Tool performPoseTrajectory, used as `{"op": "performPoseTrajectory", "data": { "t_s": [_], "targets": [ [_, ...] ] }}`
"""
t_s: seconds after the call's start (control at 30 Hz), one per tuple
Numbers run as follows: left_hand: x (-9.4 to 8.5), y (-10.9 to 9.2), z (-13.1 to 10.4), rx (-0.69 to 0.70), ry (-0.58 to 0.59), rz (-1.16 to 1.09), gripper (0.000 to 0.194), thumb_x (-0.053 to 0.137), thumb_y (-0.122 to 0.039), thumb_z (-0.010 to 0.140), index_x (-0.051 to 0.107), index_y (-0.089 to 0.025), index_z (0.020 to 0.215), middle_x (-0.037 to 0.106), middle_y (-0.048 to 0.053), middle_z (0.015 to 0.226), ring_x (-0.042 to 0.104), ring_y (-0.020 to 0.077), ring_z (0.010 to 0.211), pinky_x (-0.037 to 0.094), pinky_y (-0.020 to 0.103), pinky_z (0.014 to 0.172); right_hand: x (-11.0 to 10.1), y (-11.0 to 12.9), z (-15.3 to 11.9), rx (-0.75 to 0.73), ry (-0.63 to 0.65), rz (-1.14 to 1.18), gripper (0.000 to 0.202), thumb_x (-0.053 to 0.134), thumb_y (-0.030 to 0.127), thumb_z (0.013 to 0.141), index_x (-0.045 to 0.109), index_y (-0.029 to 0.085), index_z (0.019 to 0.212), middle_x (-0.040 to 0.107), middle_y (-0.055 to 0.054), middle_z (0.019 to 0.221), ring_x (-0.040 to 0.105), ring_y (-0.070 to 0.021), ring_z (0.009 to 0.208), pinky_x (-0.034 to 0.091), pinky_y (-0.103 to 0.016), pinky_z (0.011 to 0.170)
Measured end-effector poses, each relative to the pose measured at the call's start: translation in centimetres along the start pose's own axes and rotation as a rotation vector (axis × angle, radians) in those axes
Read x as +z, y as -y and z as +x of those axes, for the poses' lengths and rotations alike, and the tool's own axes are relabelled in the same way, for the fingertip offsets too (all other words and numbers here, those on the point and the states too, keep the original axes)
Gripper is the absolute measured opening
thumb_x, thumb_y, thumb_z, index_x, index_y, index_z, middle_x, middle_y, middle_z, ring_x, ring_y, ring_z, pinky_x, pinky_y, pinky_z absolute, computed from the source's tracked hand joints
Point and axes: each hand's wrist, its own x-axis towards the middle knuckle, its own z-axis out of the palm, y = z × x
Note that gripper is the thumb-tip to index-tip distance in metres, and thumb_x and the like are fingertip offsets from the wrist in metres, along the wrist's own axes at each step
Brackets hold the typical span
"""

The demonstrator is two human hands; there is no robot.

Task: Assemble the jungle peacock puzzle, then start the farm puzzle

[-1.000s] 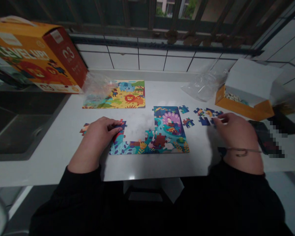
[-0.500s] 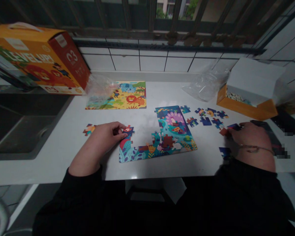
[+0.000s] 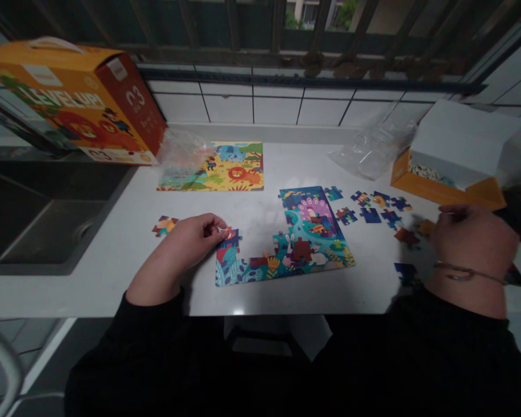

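Observation:
A partly assembled puzzle [image 3: 316, 231] lies on the white counter [image 3: 260, 301], with a gap in its upper left. My left hand [image 3: 200, 240] is closed at its left edge, thumb and fingers pinched on a red and blue puzzle piece [image 3: 230, 234] that sits against the pieces below it. My right hand [image 3: 469, 237] is over the right side of the counter, beside a reddish-brown piece [image 3: 407, 237] and an orange piece [image 3: 424, 227]. Its fingers are curled and mostly hidden, so what they hold cannot be seen. A dark blue piece [image 3: 406, 273] lies near the right wrist.
Several loose pieces [image 3: 370, 215] lie right of the puzzle; another piece [image 3: 164, 226] lies left. Behind are a picture sheet [image 3: 238, 168], clear plastic [image 3: 367, 153], an open orange box [image 3: 447, 188] and a large orange box [image 3: 130, 110]. A sink [image 3: 39, 231] is at left.
My right hand has moved right, away from the reddish-brown piece, uncovering an orange one. My left hand stays at the puzzle's left edge, its piece now down in line with the ones below. The view has shifted slightly.

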Motion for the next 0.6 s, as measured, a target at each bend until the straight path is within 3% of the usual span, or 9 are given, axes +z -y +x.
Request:
{"op": "performPoseTrajectory", "data": {
  "t_s": [0.1, 0.23, 0.37, 0.47, 0.6],
  "targets": [
    [0.2, 0.5, 0.1, -0.015, -0.025, -0.023, 0.034, 0.073, -0.055, 0.091, 0.08, -0.023, 0.101, 0.077, 0.004, 0.083, 0.067, 0.0221, 0.075, 0.045, 0.032, 0.066, -0.4, 0.9, -0.6, 0.026, 0.07, -0.03, 0.03, 0.064, 0.031, 0.105, 0.084, 0.02, 0.124, 0.084, -0.021, 0.112, 0.075, -0.0365, 0.102, 0.038, -0.044, 0.071],
    [0.3, 0.3, 0.2, -0.028, -0.082, 0.01, 0.029, 0.074, -0.051, 0.093, 0.081, -0.024, 0.101, 0.08, 0.005, 0.087, 0.069, 0.0231, 0.078, 0.046, 0.034, 0.071, 1.0, 0.7, -0.6, -0.045, 0.251, -0.053, 0.046, 0.063, 0.041, 0.107, 0.078, 0.014, 0.141, 0.076, -0.029, 0.136, 0.073, -0.0387, 0.116, 0.045, -0.044, 0.081],
    [0.1, 0.0, 0.3, -0.031, -0.125, 0.056, 0.024, 0.073, -0.046, 0.094, 0.081, -0.024, 0.102, 0.082, 0.006, 0.092, 0.071, 0.0246, 0.082, 0.046, 0.035, 0.073, 1.9, 0.8, 0.0, -0.072, 0.444, -0.103, 0.045, 0.057, 0.036, 0.108, 0.08, 0.016, 0.141, 0.078, -0.026, 0.134, 0.074, -0.0354, 0.113, 0.049, -0.043, 0.084],
    [0.2, 0.2, 0.5, -0.037, -0.149, 0.105, 0.024, 0.072, -0.045, 0.095, 0.081, -0.024, 0.104, 0.082, 0.006, 0.094, 0.072, 0.0259, 0.083, 0.046, 0.036, 0.075, 1.7, 1.0, 0.1, -0.046, 0.448, -0.079, 0.039, 0.063, 0.035, 0.105, 0.082, 0.019, 0.135, 0.08, -0.022, 0.132, 0.075, -0.0332, 0.112, 0.049, -0.042, 0.085],
    [0.3, 0.5, 0.7, -0.054, -0.19, 0.15, 0.024, 0.072, -0.045, 0.095, 0.08, -0.024, 0.103, 0.082, 0.008, 0.093, 0.073, 0.0276, 0.084, 0.045, 0.037, 0.075, 1.5, -0.1, 0.3, -0.02, 0.298, -0.039, 0.045, 0.066, 0.041, 0.103, 0.08, 0.016, 0.137, 0.079, -0.026, 0.131, 0.074, -0.0366, 0.115, 0.05, -0.043, 0.084]
  ]
}}
